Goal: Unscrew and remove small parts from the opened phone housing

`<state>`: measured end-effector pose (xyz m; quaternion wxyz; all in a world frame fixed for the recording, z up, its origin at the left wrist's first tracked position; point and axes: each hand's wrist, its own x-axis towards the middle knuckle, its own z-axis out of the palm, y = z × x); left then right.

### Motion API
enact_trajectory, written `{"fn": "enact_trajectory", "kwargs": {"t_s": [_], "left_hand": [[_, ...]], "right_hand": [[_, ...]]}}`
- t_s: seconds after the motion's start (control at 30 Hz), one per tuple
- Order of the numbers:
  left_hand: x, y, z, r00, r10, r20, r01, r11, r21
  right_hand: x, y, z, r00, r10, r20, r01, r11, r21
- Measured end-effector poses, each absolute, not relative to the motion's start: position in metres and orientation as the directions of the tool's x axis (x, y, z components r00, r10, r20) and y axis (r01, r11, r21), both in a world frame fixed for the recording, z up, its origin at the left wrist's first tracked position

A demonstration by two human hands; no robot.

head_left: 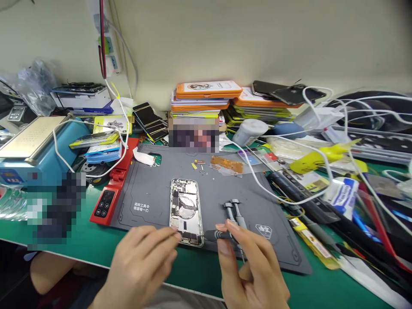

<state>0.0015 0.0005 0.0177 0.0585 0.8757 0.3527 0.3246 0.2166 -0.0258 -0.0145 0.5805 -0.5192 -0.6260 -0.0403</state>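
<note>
An opened phone [185,210] lies on the grey repair mat [138,171], its inner parts and round coil bare. My right hand [254,266] pinches a small dark screwdriver [216,234] between thumb and fingers, held nearly level, its tip pointing left at the phone's lower right edge. At the phone's lower left corner is my left hand [141,262], fingers pressed together; whatever they hold is hidden. Just beyond my right hand, two grey screwdrivers [236,210] lie on the mat. Tiny loose parts [200,163] and an amber film strip [227,165] are above the phone.
A red control unit [104,206] edges the mat at left, near a blue machine [41,154]. Stacked orange boxes [206,90] line the wall. A white cable [257,182] crosses the mat's upper right, where tools and packets crowd the green table [302,283].
</note>
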Motion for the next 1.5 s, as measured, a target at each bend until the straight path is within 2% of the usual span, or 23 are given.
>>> {"fn": "enact_trajectory", "kwargs": {"t_s": [0.07,0.17,0.27,0.47,0.77,0.9,1.1,1.2,1.27,1.33,1.4,1.5], "left_hand": [[-0.015,0.012,0.024,0.429,0.715,0.552,0.686,-0.655,0.316],[-0.038,0.033,0.031,0.371,0.756,0.539,0.841,-0.520,0.151],[-0.049,0.051,0.032,0.439,0.757,0.484,0.858,-0.513,0.025],[-0.045,0.074,0.031,0.559,0.739,0.377,0.816,-0.572,-0.089],[-0.037,0.090,0.031,0.663,0.679,0.315,0.742,-0.650,-0.163],[-0.035,0.090,0.029,0.657,0.685,0.316,0.747,-0.647,-0.151],[-0.031,0.083,0.039,0.493,0.752,0.438,0.834,-0.552,0.009],[-0.027,0.064,0.044,0.348,0.810,0.472,0.852,-0.484,0.201],[-0.021,0.046,0.043,0.241,0.906,0.347,0.676,-0.413,0.610],[-0.011,0.028,0.038,0.286,0.946,0.154,0.449,-0.274,0.850],[0.002,0.015,0.032,0.345,0.939,0.008,0.296,-0.117,0.948],[0.021,0.006,0.022,0.381,0.924,-0.042,0.086,0.009,0.996]], "right_hand": [[0.216,-0.026,-0.015,0.224,0.605,0.764,0.697,0.449,-0.559],[0.214,-0.027,-0.014,0.240,0.601,0.762,0.697,0.440,-0.566],[0.213,-0.030,-0.012,0.251,0.608,0.753,0.702,0.422,-0.574],[0.212,-0.032,-0.012,0.264,0.632,0.728,0.682,0.411,-0.604],[0.214,-0.032,-0.015,0.256,0.624,0.738,0.667,0.439,-0.602],[0.216,-0.031,-0.018,0.220,0.617,0.755,0.678,0.460,-0.573],[0.217,-0.032,-0.020,0.207,0.614,0.762,0.689,0.461,-0.559],[0.217,-0.032,-0.020,0.212,0.622,0.753,0.685,0.455,-0.569],[0.216,-0.030,-0.021,0.215,0.618,0.756,0.682,0.459,-0.569],[0.216,-0.028,-0.020,0.211,0.604,0.768,0.687,0.467,-0.556],[0.216,-0.027,-0.019,0.186,0.592,0.785,0.696,0.484,-0.530],[0.217,-0.026,-0.018,0.152,0.584,0.798,0.701,0.505,-0.504]]}}
